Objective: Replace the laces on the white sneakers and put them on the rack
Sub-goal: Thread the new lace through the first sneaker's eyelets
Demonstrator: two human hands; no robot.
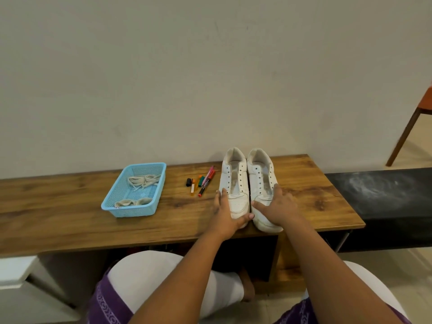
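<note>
At the bottom of the frame sit the person's knees in white cloth with purple patterned fabric at either side; two bare forearms run up from there toward the middle of the frame. The left hand [226,212] lies on the toe of the left-of-frame sneaker [235,183], fingers along its outer side and thumb curled across the toe cap, so it grips the shoe's front; the right hand [277,208] rests over the toe of the right-of-frame sneaker [261,181], fingers spread and bent over the upper, thumb reaching toward the gap between the shoes, holding it too. Both white sneakers stand side by side and touching, just right of the frame's centre, toes at the near edge of the wooden bench [70,220] and heels toward the wall; their eyelets are bare, with no laces threaded. Just left of the shoes lies a small cluster of markers [203,182]; further left, well apart from the shoes, a light blue basket [131,210] holds loose off-white laces [142,181] at its far end and another bundle at its near end. Right of the bench, a dark smudged surface [385,190] continues along the wall; at the upper right edge a wooden chair leg [403,139] with an orange seat shows; a pale wall [187,78] fills the upper frame.
</note>
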